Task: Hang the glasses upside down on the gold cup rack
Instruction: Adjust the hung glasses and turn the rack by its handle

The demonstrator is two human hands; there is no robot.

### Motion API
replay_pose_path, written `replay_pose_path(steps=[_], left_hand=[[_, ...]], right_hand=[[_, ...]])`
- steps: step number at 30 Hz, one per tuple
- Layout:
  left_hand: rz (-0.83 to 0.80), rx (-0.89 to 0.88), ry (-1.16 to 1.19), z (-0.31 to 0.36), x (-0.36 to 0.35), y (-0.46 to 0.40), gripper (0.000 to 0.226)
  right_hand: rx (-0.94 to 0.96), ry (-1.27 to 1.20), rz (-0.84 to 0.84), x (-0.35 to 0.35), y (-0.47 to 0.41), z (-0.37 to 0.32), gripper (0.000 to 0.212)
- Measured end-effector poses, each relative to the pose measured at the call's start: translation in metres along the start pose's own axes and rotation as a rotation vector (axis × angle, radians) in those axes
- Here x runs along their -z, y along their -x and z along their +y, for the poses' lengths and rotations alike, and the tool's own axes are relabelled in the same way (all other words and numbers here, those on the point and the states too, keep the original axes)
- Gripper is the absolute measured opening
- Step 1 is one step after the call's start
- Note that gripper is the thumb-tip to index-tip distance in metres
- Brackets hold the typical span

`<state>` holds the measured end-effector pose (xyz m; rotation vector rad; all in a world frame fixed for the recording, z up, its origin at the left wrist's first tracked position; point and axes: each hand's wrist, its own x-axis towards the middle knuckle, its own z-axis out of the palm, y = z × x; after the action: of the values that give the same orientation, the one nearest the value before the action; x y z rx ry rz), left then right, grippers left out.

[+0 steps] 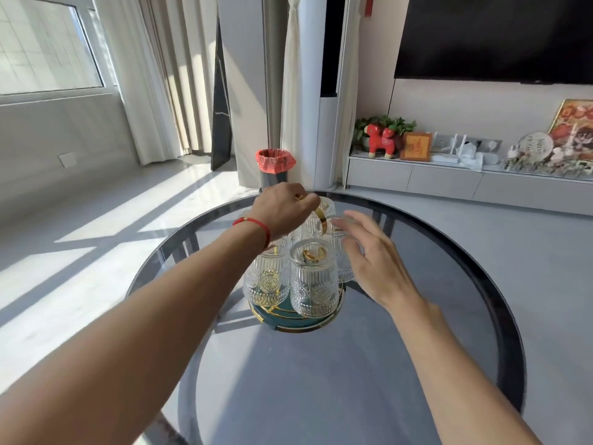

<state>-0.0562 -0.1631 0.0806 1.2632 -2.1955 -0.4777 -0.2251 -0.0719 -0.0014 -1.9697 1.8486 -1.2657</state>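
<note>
The gold cup rack point(323, 220) stands on a round teal base with a gold rim point(282, 317) in the middle of the table. Several ribbed clear glasses hang upside down on it: one at the front point(314, 284), one on the left point(266, 279), one at the back point(326, 205) and one on the right point(346, 271), partly hidden by my fingers. My left hand point(284, 208), with a red string at the wrist, pinches the gold loop at the rack's top. My right hand point(375, 258) is spread open, its fingertips at the right-side glass.
The rack sits on a round dark glass table point(321, 380) with a black rim. Behind the table stand a bin with a red bag point(275, 165), a tall white air conditioner point(330, 123) and a low TV cabinet point(449, 181) with ornaments.
</note>
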Motion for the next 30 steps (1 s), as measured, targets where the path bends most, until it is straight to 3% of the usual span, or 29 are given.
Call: replay_pose_path(steps=[8,15,30], left_hand=[[0.074,-0.058,-0.060,-0.003,-0.008,0.002,0.042],[0.084,-0.067,-0.077,-0.006,-0.010,0.000,0.042],[0.114,-0.089,-0.083,-0.011,-0.016,-0.003,0.043]], right_hand=[[-0.042,-0.134,-0.060,0.003,-0.001,0.007,0.043],[-0.165,-0.279,0.028,0.010,0.000,0.021,0.054],[-0.195,-0.265,0.006,0.011,0.001,0.021,0.073]])
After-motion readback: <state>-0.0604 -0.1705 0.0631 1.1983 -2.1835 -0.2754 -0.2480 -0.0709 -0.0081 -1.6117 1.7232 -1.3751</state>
